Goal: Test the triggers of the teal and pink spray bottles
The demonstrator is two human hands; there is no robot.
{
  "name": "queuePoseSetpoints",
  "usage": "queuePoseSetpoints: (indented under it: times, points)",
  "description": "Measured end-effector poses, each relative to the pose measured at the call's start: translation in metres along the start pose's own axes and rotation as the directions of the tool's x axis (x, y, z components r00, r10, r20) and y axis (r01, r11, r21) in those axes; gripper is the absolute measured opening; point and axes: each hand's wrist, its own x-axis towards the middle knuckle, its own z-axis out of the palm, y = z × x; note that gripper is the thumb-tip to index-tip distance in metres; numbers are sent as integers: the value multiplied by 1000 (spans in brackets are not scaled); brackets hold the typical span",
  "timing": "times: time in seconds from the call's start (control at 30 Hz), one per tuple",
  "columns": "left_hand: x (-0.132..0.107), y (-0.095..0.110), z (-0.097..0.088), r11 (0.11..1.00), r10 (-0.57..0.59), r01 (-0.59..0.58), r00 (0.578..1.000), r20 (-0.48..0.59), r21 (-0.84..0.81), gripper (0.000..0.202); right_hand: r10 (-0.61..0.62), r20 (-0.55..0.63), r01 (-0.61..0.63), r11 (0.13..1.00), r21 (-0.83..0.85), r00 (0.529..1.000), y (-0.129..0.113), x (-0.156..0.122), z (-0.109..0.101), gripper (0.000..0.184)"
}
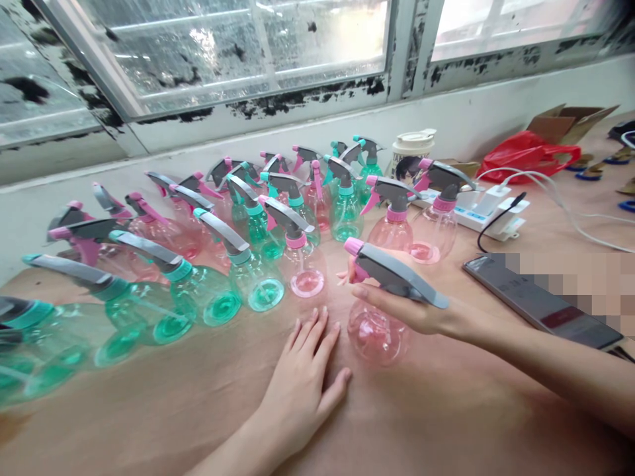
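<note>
Your right hand (397, 297) wraps the pink spray bottle (380, 311) by its trigger head, upright on the table (446, 410); left hand (302, 377) lies flat, fingers spread. A nudge sideways could topple the packed bottle rows (238, 251).

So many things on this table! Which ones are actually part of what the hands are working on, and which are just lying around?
In use:
- pink spray bottle, gripped at the trigger head by the right hand
- left hand, flat on the table beside it
- rows of pink and green spray bottles

Lying about:
- phone
- power strip
- lidded cup
- red plastic bag
- cardboard box
</note>
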Motion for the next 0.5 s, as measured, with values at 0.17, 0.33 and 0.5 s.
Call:
queuePoseSetpoints:
  times: [0.17, 0.33, 0.5]
  points:
    - [1, 0, -1, 1000, -4, 3, 1000, 19, 10, 53, -2, 10, 2, 1000, -12, 1000, -3, 2, -1, 19]
    - [1, 0, -1, 1000, -6, 6, 1000, 17, -11, 53, 34, 23, -32, 997, -71, 999, -11, 3, -4, 25]
    - [2, 0, -2, 1000, -9, 9, 1000, 4, -11, 52, 51, -80, -50, 999, 14, 995, 2, -2, 4, 22]
